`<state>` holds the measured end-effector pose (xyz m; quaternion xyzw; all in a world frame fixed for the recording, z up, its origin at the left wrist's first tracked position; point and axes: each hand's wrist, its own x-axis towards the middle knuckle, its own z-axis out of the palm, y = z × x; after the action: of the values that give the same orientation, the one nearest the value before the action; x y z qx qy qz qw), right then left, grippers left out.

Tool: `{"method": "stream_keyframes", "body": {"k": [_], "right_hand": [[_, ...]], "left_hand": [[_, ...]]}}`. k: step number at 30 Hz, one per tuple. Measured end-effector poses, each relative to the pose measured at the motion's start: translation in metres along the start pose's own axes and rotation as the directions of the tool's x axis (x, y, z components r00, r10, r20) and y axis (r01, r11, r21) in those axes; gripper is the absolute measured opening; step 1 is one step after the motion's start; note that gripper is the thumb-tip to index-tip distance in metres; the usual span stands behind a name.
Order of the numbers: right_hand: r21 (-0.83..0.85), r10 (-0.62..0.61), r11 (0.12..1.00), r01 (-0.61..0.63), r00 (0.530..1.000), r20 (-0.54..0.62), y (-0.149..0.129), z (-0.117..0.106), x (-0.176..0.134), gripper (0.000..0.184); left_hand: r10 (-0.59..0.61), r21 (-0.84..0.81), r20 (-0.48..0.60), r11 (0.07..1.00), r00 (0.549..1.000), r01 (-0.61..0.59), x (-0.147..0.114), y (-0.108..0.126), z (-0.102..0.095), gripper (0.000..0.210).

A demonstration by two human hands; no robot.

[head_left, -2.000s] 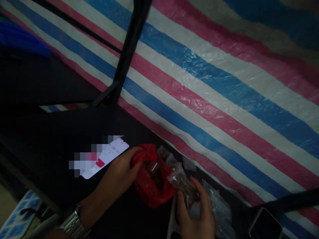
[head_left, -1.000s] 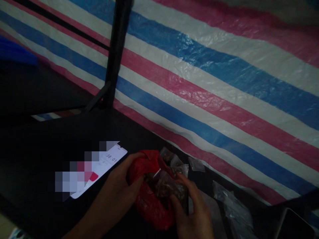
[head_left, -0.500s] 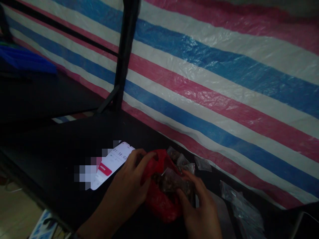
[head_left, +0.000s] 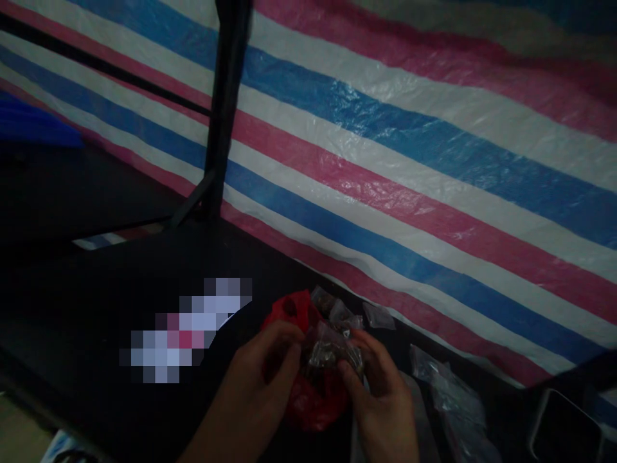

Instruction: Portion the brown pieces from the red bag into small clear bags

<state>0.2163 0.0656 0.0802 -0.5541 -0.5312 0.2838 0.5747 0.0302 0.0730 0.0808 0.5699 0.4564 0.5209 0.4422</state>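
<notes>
In my right hand is a small clear plastic bag with dark bits inside, pinched between thumb and fingers. My left hand is at the bag's left edge, its thumb and fingers closed there. Beneath both hands lies a crumpled red plastic bag, open at the top; its inside is mostly hidden. Just behind it, against the striped sheet, are a filled small bag and another filled one.
A flat clear bag lies by the striped sheet. Several flat clear bags are piled on the right, near a dark-screened device. A blurred-out phone lies left on the black table. A black post stands behind.
My left hand has moved off the red bag's rim to the small clear bag. That bag is now raised between both hands. The view has shifted slightly.
</notes>
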Motion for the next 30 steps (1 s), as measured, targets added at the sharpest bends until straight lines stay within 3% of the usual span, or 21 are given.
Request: {"method": "stream_keyframes", "body": {"k": [3,9,12,18,22,26,30], "right_hand": [[0.083,0.008,0.997,-0.009,1.000,0.012,-0.002,0.003,0.000,0.043],[0.221,0.029,0.974,-0.047,0.996,0.084,0.004,0.019,-0.005,0.044],[0.161,0.019,0.987,-0.027,0.998,0.052,0.008,0.023,-0.008,0.051],[-0.035,-0.014,0.999,0.013,0.999,-0.033,0.013,0.028,-0.017,0.061],[-0.028,-0.047,0.999,0.045,0.998,-0.042,0.000,0.029,-0.018,0.057],[-0.031,-0.079,0.997,0.078,0.995,-0.056,-0.018,-0.004,-0.013,0.038],[-0.328,-0.042,0.944,0.013,0.996,-0.081,-0.005,-0.060,-0.008,0.042]], "left_hand": [[-0.127,-0.063,0.003,0.990,0.992,0.127,0.001,-0.006,0.013,0.029],[-0.111,-0.218,0.057,0.968,0.992,0.121,0.001,-0.009,0.017,0.040],[-0.071,-0.164,0.053,0.983,0.996,0.079,0.002,-0.003,0.014,0.036],[0.047,-0.109,-0.060,0.993,0.997,-0.053,0.003,0.009,0.021,0.028],[0.080,-0.143,-0.050,0.986,0.996,-0.086,-0.001,0.015,0.027,0.036],[0.135,-0.069,-0.222,0.986,0.966,-0.154,-0.004,0.018,0.029,0.039],[0.244,0.092,-0.335,0.970,0.910,-0.226,-0.001,0.015,0.029,0.023]]}}
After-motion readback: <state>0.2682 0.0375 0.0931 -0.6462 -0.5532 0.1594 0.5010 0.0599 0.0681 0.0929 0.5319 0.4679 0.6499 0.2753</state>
